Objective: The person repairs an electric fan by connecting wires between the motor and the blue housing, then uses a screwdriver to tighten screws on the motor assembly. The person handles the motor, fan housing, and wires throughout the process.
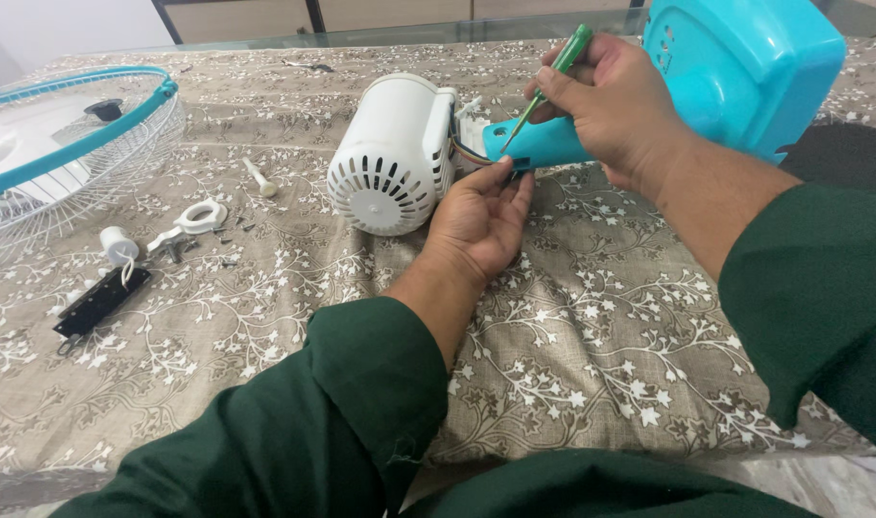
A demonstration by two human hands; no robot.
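Beside the white motor housing, which lies on its side on the floral tablecloth, the left hand rests palm up with its fingers loosely spread, fingertips touching the underside of the turquoise neck that joins the housing. Just right of the housing, the right hand grips a green-handled screwdriver between thumb and fingers, its tip set down on the neck near a bundle of coloured wires; what the tip meets is too small to make out. Farther right of the housing, the turquoise fan base is cut off by the top edge. Left of the housing lie a white peg, a white ring-shaped part, a small white knob and a black strip (a few tiny dark bits around them could be screws, though that is hard to tell). Far left of the housing, a wire fan guard with a turquoise rim runs out of view. Dark green sleeves cover both forearms.
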